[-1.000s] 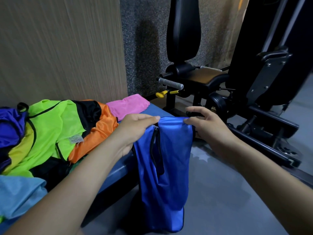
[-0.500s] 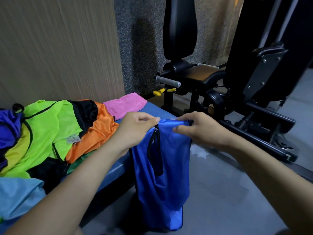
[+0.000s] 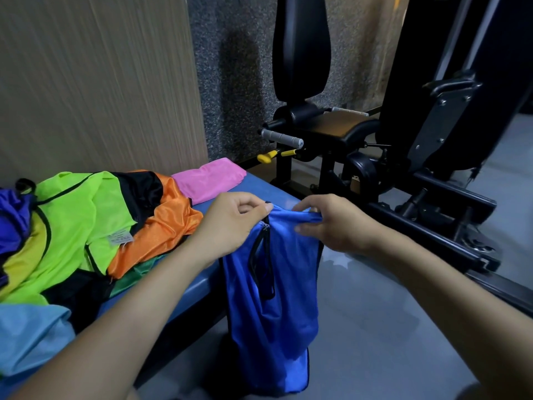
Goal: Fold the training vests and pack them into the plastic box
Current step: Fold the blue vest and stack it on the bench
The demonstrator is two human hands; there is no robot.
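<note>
Head view: a blue vest (image 3: 271, 298) is pinched at its top edge by the left hand (image 3: 230, 223) and right hand (image 3: 331, 223), hanging just off the table's (image 3: 259, 186) front edge.

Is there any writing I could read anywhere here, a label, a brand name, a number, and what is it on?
Nothing here can be read.
Small white tag sewn on the neon green vest: it carries faint print, too small and blurred to make out.
Blue vest held up by the left hand and right hand: no lettering shows.
Black gym machine: no readable brand or number.
</note>
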